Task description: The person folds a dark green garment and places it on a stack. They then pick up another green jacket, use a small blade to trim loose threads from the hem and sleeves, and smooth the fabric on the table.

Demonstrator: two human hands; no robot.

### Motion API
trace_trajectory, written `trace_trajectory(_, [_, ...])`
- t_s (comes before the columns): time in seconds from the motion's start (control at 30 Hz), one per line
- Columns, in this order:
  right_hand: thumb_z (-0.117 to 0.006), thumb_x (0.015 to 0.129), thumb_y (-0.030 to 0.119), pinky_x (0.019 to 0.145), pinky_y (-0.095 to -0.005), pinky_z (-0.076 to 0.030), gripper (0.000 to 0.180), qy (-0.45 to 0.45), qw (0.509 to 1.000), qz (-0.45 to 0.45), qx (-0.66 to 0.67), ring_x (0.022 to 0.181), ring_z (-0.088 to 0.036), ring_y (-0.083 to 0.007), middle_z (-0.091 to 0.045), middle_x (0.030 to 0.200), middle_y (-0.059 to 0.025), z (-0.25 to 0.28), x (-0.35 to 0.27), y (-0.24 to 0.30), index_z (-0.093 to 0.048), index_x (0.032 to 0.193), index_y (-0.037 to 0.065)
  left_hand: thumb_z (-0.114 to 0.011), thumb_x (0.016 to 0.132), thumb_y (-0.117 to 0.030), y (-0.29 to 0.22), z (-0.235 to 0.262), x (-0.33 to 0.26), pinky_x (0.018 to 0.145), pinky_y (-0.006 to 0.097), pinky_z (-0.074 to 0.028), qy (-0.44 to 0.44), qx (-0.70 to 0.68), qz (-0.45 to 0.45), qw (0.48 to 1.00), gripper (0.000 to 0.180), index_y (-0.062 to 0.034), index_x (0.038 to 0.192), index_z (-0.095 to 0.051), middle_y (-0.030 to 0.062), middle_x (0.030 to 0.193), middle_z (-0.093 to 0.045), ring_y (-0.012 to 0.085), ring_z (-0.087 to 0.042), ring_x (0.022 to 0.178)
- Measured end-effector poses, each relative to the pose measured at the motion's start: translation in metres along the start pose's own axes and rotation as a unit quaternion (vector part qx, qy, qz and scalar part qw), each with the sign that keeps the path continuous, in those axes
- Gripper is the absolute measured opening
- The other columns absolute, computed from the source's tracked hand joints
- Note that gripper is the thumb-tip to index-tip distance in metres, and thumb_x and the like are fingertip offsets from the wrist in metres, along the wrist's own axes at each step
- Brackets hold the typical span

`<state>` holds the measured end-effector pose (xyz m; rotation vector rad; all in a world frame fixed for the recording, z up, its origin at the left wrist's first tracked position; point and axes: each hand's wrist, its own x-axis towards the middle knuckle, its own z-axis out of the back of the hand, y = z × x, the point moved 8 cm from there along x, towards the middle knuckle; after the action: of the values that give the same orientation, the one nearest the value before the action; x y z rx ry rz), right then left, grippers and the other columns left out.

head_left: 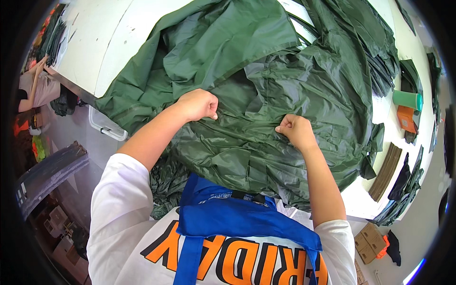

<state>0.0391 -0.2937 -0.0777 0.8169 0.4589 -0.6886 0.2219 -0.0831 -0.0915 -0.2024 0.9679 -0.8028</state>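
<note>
Dark green, thin coated fabric (228, 156), sewn like a garment with seams, spreads in folds over the white table and hangs over its near edge. My left hand (198, 104) pinches a fold of it left of the middle, fingers curled closed. To the right, my right hand (295, 131) pinches the same garment between thumb and fingertips. A gathered seam runs between the two hands. Beyond them, a smoother green panel (228, 52) is folded back over the rest.
The white table (107, 38) shows at left. On the right stand a green cylinder (407, 100), an orange box (406, 118) and a brown cardboard stack (385, 171). A clear plastic bin (105, 124) sits below the left edge. Another person's arm (35, 83) shows far left; cardboard boxes (369, 243) lie lower right.
</note>
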Motion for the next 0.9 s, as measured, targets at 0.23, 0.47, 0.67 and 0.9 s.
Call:
trace_trajectory(0.23, [-0.079, 0.068, 0.023, 0.066, -0.0337, -0.049, 0.025, 0.052, 0.998, 0.013, -0.038, 0.066, -0.064, -0.0240, -0.066, 0.071, -0.0128, 0.004, 0.018, -0.003, -0.065, 0.073, 0.003, -0.080, 0.068, -0.028, 0.001, 0.002, 0.002, 0.063, 0.036, -0.048, -0.019, 0.017, -0.024, 0.999, 0.025, -0.0091, 0.077, -0.067, 0.0065, 0.074, -0.066, 0.0244, -0.064, 0.071])
trace_trajectory(0.47, [-0.081, 0.069, 0.024, 0.060, -0.0308, -0.043, 0.027, 0.043, 0.999, -0.013, -0.001, 0.060, -0.052, -0.0144, -0.060, 0.064, -0.0038, 0.000, 0.024, -0.018, -0.064, 0.069, 0.004, -0.080, 0.069, -0.028, -0.002, 0.003, -0.006, 0.063, 0.036, -0.048, -0.040, 0.033, -0.005, 0.999, 0.024, -0.0101, 0.077, -0.066, 0.0057, 0.073, -0.066, 0.0234, -0.063, 0.071])
trace_trajectory(0.67, [-0.081, 0.070, 0.020, 0.058, -0.0293, -0.041, 0.025, 0.064, 0.997, -0.040, 0.018, 0.061, -0.049, -0.0118, -0.059, 0.064, -0.0009, -0.003, 0.030, -0.026, -0.063, 0.068, 0.004, -0.079, 0.071, -0.031, 0.003, -0.004, -0.002, 0.064, 0.036, -0.048, -0.033, 0.025, -0.013, 0.999, 0.027, -0.0087, 0.077, -0.065, 0.0052, 0.075, -0.066, 0.0228, -0.062, 0.073])
trace_trajectory(0.9, [-0.074, 0.074, 0.015, 0.059, -0.0336, -0.046, 0.017, -0.084, 0.979, 0.183, -0.010, 0.059, -0.056, -0.0225, -0.060, 0.067, -0.0103, 0.006, -0.015, 0.004, -0.063, 0.077, 0.003, -0.074, 0.075, -0.030, 0.003, -0.006, -0.032, 0.067, 0.040, -0.048, -0.132, 0.053, -0.037, 0.989, 0.024, -0.0120, 0.087, -0.062, 0.0071, 0.081, -0.066, 0.0286, -0.063, 0.081])
